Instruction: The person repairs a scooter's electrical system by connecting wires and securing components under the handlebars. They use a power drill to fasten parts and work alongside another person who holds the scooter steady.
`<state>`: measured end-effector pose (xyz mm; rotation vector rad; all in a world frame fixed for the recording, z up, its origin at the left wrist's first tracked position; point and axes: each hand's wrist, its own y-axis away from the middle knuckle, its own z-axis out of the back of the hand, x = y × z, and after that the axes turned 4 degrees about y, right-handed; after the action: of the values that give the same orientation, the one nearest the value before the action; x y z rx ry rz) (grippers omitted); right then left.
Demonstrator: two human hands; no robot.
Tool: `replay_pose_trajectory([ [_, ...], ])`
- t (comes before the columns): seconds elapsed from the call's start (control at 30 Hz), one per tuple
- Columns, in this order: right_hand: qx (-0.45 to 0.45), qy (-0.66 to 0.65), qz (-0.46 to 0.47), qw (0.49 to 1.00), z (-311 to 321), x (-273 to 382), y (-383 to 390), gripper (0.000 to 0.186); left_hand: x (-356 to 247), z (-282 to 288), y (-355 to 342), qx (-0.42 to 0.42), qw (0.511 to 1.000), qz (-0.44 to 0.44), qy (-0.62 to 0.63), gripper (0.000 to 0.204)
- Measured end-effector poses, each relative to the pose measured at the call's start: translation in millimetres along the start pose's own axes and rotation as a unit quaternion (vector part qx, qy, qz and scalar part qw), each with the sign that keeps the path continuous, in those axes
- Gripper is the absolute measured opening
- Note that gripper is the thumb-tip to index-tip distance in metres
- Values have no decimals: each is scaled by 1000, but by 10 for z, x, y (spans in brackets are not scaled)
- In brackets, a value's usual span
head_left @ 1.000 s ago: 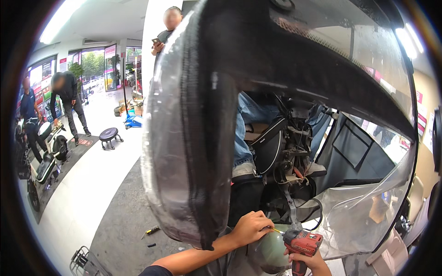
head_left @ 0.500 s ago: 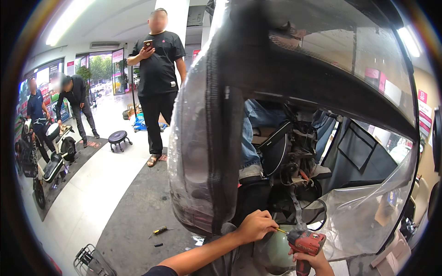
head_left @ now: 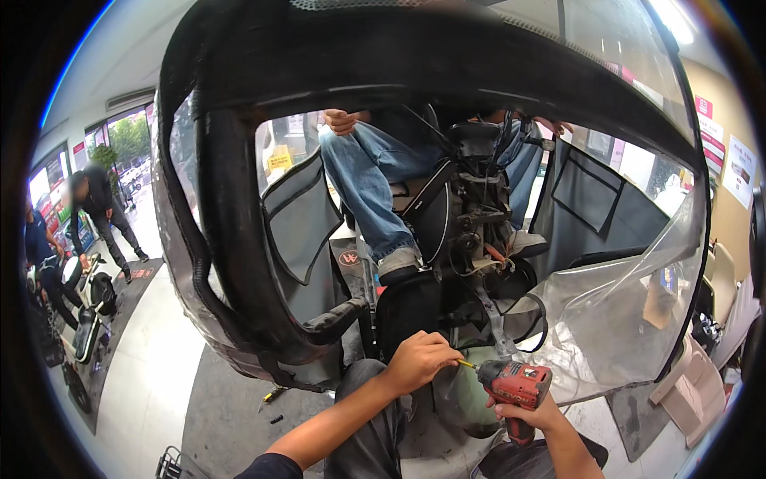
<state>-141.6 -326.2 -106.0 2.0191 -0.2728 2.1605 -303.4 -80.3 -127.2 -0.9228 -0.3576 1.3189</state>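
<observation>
My right hand (head_left: 533, 415) is wrapped around the grip of a red and black cordless drill (head_left: 515, 383), its nose pointing left. At that nose, the closed fingertips of my left hand (head_left: 419, 359) pinch a thin yellow driver bit (head_left: 467, 364). Whether the bit is seated in the chuck is too small to tell. Just below both hands bulges a pale green rounded part (head_left: 461, 399). Beyond them stands a scooter's stripped front (head_left: 475, 207), with bare wires and brackets, inside a black-framed clear rain cover (head_left: 231, 215).
Someone in blue jeans (head_left: 363, 176) sits behind the scooter's front, shoes near the bare parts. A screwdriver (head_left: 273, 394) lies on the dark floor mat (head_left: 231, 423) at left. Beige plastic panels (head_left: 690, 391) lean at right. Other people (head_left: 104, 207) stand by a scooter (head_left: 88, 327) at far left.
My view has swung right, bringing more of the cover's opening and the seated person's legs into sight. The person with a phone has left view. Both hands keep their holds.
</observation>
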Motion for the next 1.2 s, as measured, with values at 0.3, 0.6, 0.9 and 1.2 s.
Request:
replay_pose_trajectory([
  [0.3,-8,107,47,993,15,-27,-37,28,-8,-17,-55,-1,1000,13,20,17],
  [0.6,9,148,62,987,24,-82,-37,28,24,-40,5,-14,998,-20,60,17],
  [0.9,120,282,-24,951,-93,-335,-152,45,-1133,412,930,-154,864,308,367,28],
  [1.2,292,527,-122,788,-738,-1524,-65,46,-1767,1206,1832,-299,296,253,871,80],
])
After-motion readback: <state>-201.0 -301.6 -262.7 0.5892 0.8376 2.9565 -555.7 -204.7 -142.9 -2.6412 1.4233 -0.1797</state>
